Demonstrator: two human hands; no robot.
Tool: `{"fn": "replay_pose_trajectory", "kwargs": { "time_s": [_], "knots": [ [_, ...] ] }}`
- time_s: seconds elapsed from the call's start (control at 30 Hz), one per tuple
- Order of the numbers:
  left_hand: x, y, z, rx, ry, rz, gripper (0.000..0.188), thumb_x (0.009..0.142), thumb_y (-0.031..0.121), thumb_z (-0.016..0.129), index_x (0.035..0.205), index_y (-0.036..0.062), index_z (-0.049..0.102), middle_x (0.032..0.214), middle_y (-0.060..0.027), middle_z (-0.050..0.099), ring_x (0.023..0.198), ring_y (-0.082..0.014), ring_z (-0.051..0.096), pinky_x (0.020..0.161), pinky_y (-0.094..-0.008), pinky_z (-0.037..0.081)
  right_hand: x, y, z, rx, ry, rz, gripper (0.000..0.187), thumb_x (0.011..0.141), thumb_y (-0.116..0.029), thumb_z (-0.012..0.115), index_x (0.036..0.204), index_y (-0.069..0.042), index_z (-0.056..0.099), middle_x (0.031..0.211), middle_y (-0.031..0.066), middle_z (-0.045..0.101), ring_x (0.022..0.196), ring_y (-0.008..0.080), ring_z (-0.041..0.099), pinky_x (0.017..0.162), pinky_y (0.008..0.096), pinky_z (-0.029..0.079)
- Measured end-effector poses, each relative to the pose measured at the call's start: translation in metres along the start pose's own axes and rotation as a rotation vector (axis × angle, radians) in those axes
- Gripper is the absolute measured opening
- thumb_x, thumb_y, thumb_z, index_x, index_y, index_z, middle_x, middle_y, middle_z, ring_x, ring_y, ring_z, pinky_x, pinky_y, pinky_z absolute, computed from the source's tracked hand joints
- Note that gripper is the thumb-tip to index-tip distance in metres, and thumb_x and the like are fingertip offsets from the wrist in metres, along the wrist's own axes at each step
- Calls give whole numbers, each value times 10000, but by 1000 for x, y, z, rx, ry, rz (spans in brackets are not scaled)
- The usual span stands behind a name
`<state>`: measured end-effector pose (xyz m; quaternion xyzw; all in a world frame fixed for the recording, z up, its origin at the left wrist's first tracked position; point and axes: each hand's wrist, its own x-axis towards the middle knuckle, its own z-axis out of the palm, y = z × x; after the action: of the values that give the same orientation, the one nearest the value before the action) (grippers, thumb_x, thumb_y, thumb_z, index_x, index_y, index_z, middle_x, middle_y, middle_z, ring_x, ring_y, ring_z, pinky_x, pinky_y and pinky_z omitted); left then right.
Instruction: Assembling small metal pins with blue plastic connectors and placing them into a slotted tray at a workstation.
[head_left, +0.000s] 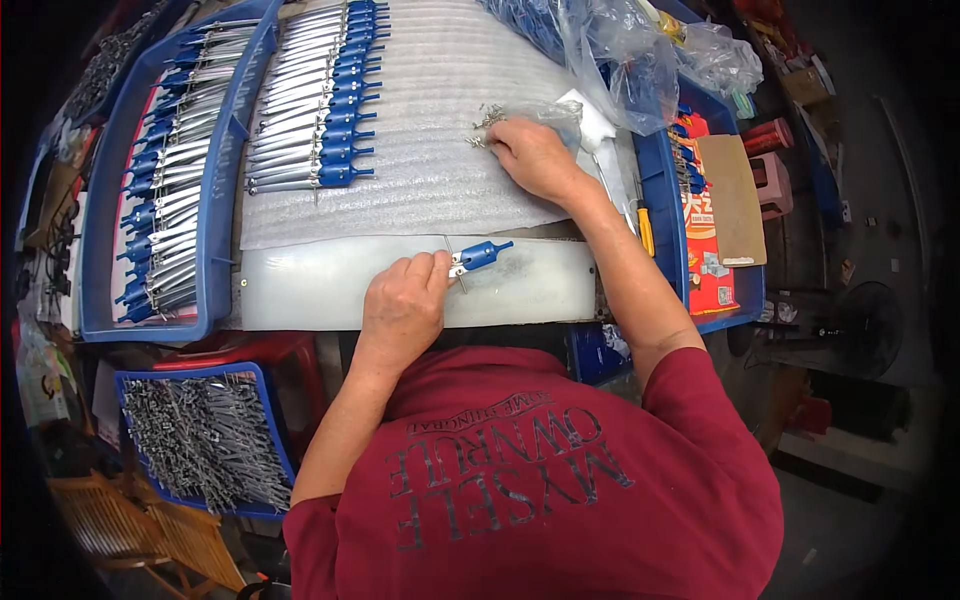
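Observation:
My left hand [404, 308] is closed around the near end of a metal piece with a blue plastic end [482, 257]. It holds the piece over a white board [310, 285], the blue end pointing right and a thin pin standing crosswise by my fingers. Farther off, my right hand [540, 160] has its fingers bent together at a small heap of tiny silvery metal parts [478, 141]. Whatever lies between those fingertips is hidden. Beside that hand rests a clear plastic bag [552, 113].
On the foam sheet [430, 80], blue-ended metal pieces [335, 150] lie in a row. More fill the left blue tray [218, 230]. A lower blue bin [268, 420] holds loose metal parts. At right are a yellow-handled screwdriver [646, 232] and a blue tray [652, 190] with cardboard [730, 200].

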<state>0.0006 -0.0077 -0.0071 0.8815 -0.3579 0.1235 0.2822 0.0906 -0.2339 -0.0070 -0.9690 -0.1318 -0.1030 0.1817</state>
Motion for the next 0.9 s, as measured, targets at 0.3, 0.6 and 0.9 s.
{"fn": "replay_pose_trajectory", "kwargs": {
  "time_s": [0.3,0.6,0.9],
  "knots": [
    [0,-1,1,-4,8,-1,180,702,114,579,850,43,504,639,-75,419,576,-226,476,483,-334,387,-3,5,-22,124,-103,84,143,745,-114,544,822,-4,592,776,161,587,735,288,569,650,342,436],
    [1,-1,1,-9,5,4,196,689,103,581,857,38,504,639,-75,417,575,-226,473,481,-333,385,-8,10,-8,91,-39,-104,107,738,-100,568,806,-19,584,766,137,571,735,290,551,648,344,439],
    [0,-1,1,-7,18,2,193,695,95,574,864,37,504,639,-72,412,577,-228,472,484,-334,386,-8,7,-13,35,-103,-154,60,733,-64,548,763,-14,532,749,132,536,730,300,532,643,357,435]
  ]
}}
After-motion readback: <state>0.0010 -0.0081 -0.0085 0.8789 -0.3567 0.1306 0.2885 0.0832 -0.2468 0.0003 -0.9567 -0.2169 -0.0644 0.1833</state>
